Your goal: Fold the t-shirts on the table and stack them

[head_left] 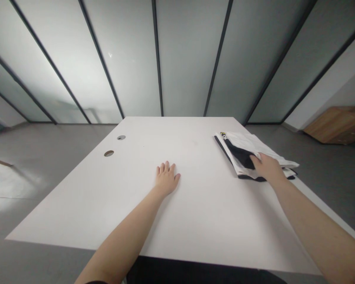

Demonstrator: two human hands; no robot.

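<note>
1. The left hand [166, 179] is laid flat and open, palm down, on the white table [201, 225] near the middle of the frame, with the fingers slightly spread and nothing held.
2. The right hand [268, 167] is placed open on the near side of the folded clothes [248, 152], right of centre; the cloth is touched by the fingers [256, 161], but no grip is seen.
3. The black-and-white pile is angled, its long axis running from upper left to lower right.
4. Two cable holes [109, 153] are set toward the table's far left edge.
5. Beyond the table, a glass wall [189, 59] is seen.
</note>
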